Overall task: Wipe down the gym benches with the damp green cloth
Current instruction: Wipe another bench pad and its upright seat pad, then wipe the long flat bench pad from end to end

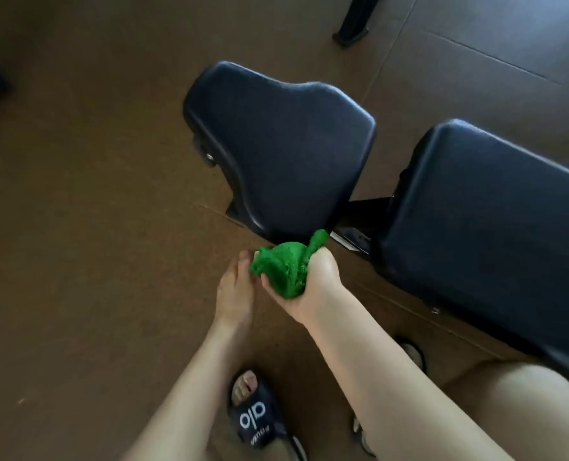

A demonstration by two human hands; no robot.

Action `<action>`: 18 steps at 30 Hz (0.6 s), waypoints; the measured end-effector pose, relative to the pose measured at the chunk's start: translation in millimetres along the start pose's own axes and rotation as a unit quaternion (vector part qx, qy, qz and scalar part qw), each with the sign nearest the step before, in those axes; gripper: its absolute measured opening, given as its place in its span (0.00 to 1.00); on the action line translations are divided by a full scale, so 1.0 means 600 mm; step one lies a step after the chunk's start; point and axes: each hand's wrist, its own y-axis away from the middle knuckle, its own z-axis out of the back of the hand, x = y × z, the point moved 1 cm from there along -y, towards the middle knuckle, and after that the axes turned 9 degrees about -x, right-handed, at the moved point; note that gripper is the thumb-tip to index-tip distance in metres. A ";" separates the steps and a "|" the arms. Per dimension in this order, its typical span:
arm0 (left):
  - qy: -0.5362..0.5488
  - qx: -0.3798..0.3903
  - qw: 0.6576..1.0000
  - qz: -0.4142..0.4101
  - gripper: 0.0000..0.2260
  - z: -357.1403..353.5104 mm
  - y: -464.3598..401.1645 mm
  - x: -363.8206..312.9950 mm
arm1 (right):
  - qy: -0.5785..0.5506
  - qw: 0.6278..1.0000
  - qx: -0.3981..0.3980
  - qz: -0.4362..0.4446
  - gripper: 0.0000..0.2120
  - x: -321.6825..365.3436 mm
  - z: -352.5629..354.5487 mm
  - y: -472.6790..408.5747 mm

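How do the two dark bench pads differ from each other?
The seat pad tapers, wide at its far end and narrow toward the person; the long pad is a straight rectangle running out of frame. The seat pad shows whole; the long pad is cut off at the right edge. Both are dark, smooth padded upholstery, and neither is touched by the green cloth, which the right hand grips.

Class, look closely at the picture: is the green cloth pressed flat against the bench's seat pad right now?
No: the green cloth is bunched in the right hand, held in front of the seat pad, not on it.
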 end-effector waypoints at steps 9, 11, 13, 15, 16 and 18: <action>0.154 0.012 0.979 0.134 0.20 0.167 0.186 -0.262 | 0.113 0.974 0.194 0.009 0.32 0.021 -0.027 0.355; 0.130 0.026 0.985 0.107 0.23 0.208 0.232 -0.338 | 0.140 0.971 0.190 0.048 0.31 0.024 -0.041 0.440; 0.116 0.002 0.989 0.087 0.23 0.254 0.268 -0.413 | 0.238 0.943 0.149 0.177 0.27 0.026 -0.060 0.518; 0.099 -0.016 0.992 0.077 0.22 0.299 0.291 -0.480 | 0.379 0.835 0.108 0.383 0.19 0.034 -0.079 0.599; 0.086 -0.020 0.993 0.072 0.21 0.319 0.298 -0.508 | 0.434 0.763 0.096 0.469 0.16 0.039 -0.088 0.638; 0.063 -0.023 0.996 0.058 0.20 0.355 0.315 -0.562 | 0.526 0.619 0.089 0.576 0.14 0.050 -0.107 0.708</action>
